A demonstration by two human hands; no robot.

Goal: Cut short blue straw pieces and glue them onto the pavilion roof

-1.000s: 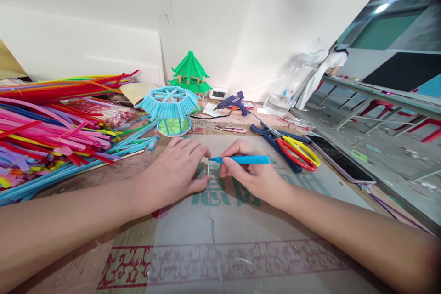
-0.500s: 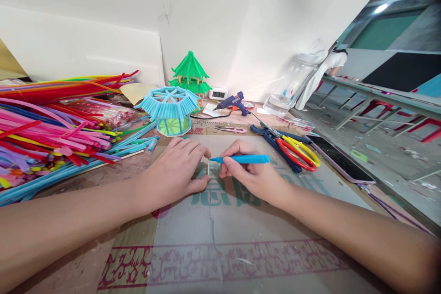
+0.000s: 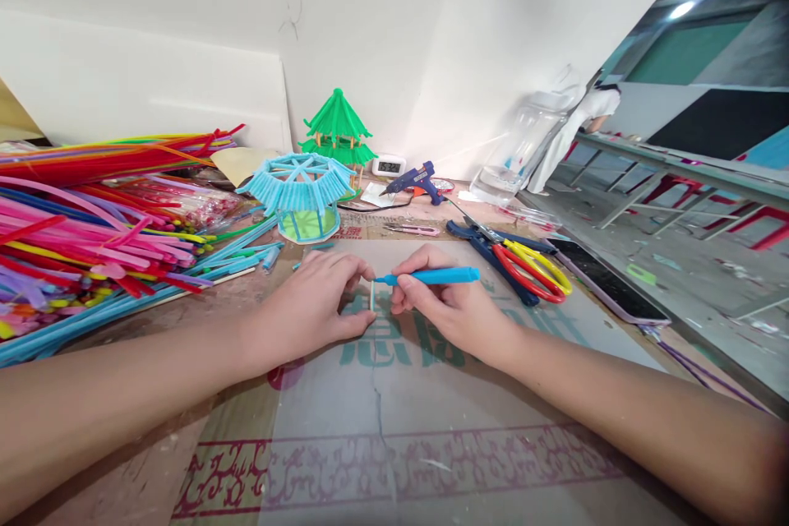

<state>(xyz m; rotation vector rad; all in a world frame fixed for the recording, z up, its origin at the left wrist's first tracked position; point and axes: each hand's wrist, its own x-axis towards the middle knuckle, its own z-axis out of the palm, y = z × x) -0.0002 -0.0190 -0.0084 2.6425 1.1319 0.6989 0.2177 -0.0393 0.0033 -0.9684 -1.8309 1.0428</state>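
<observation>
Between thumb and forefinger, my left hand pinches a short pale stick by its two ends, upright in the view. My right hand grips a blue marker pen, its tip pointing left and touching or nearly touching the upper part of the stick. Part of the stick's side looks bluish. Both hands rest low over the translucent sheet. Just behind my left hand stands a light-blue pipe-cleaner pavilion model with a green base.
Pipe-cleaner bundles fill the left side. Behind stand a green pagoda model, a small clock, a glue gun and a clear plastic jar. Scissors, pliers and a phone lie right. A person leans over a far table.
The marker tip has shifted very slightly up along the stick. Both hands keep their grips, and the whole view has shifted a little.
</observation>
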